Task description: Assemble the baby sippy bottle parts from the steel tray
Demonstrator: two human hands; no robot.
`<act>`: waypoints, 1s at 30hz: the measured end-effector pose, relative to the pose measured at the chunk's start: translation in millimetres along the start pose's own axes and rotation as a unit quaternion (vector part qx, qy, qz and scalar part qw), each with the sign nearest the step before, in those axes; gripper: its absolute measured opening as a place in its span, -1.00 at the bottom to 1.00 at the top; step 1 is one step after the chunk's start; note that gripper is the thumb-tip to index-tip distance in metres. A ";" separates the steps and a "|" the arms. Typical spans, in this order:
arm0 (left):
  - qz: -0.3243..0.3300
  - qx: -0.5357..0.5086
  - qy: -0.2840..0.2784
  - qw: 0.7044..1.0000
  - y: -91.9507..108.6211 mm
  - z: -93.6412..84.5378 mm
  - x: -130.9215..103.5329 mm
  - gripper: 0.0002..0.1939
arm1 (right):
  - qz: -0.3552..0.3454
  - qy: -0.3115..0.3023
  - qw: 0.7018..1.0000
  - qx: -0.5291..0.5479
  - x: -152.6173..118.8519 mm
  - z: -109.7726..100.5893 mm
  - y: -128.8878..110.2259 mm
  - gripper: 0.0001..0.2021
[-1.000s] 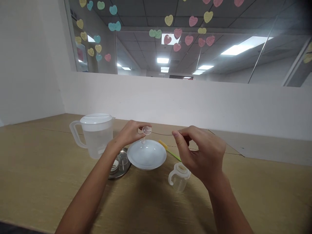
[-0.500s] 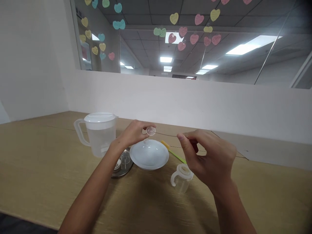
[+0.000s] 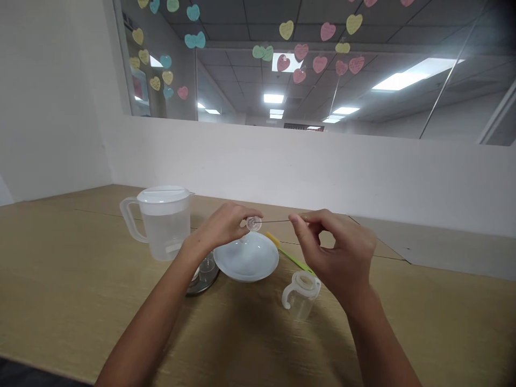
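Above the back rim of a white bowl (image 3: 246, 260), my left hand (image 3: 228, 224) pinches a small clear round piece (image 3: 253, 223) between thumb and fingers. My right hand (image 3: 336, 242) is closed on the end of a thin dark wire (image 3: 276, 221), which runs level to the clear piece. Whether the wire's tip goes into that piece is too small to tell. Under my right hand stands a small clear cup (image 3: 301, 303) with a white rim and handle. A green brush with yellow bristles (image 3: 273, 239) lies just right of the bowl.
A large lidded pitcher (image 3: 167, 228) holding liquid stands at the left. Partly behind my left forearm, a round metal tray (image 3: 199, 287) carries a small clear glass (image 3: 207, 267) and a white item. The white wall (image 3: 242, 161) rises behind the wooden table (image 3: 72, 279).
The clear piece in my left hand has shifted slightly right and down and is turned more face-on. My right hand has moved a little left, closer to my left hand.
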State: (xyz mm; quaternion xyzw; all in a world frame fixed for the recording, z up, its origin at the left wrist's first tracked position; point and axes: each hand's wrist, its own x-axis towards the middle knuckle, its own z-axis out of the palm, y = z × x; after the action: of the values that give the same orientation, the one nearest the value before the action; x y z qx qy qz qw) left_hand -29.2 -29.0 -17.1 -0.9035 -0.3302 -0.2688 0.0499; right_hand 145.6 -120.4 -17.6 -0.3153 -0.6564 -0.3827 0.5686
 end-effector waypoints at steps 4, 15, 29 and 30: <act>0.001 0.004 0.001 1.000 0.4 -1.2 -0.6 -0.64 | 0.001 0.002 1.000 0.004 -0.9 1.2 -0.2 -0.80; 0.006 0.024 -0.004 1.000 1.2 -2.4 -1.9 -0.64 | -0.010 -0.002 1.000 0.004 -3.1 2.0 1.8 -0.77; 0.009 0.045 -0.006 0.999 5.3 -4.4 -3.0 -0.59 | -0.007 -0.008 1.000 0.018 -2.5 1.8 0.2 -0.77; 0.010 0.042 -0.006 0.999 5.3 -4.5 -3.0 -0.59 | -0.008 -0.008 1.000 0.019 -2.3 1.8 -0.2 -0.77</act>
State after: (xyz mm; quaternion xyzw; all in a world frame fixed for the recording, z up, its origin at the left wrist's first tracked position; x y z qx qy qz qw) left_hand -29.8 -36.0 -14.3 -0.9056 -0.3323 -0.2483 0.0887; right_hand 144.9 -118.9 -20.0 -0.3019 -0.6707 -0.3719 0.5663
